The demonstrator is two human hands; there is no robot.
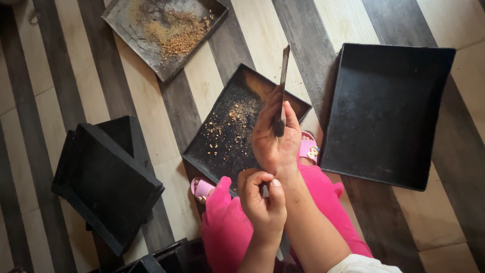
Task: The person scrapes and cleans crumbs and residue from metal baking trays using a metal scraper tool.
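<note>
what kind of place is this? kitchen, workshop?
Likely a home or small bakery floor, not a bench: striped floor tiles, black baking trays laid flat on them, one crumb-covered tray beneath the right hand holding a scraper.

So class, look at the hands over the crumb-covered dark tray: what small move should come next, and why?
Probably lower the thin dark metal scraper back onto the crumb-speckled black rectangular tray. The right hand holds it upright, clear of the tray, while the left hand pinches at the right wrist, and brown crumbs are scattered across the tray's surface.
</note>
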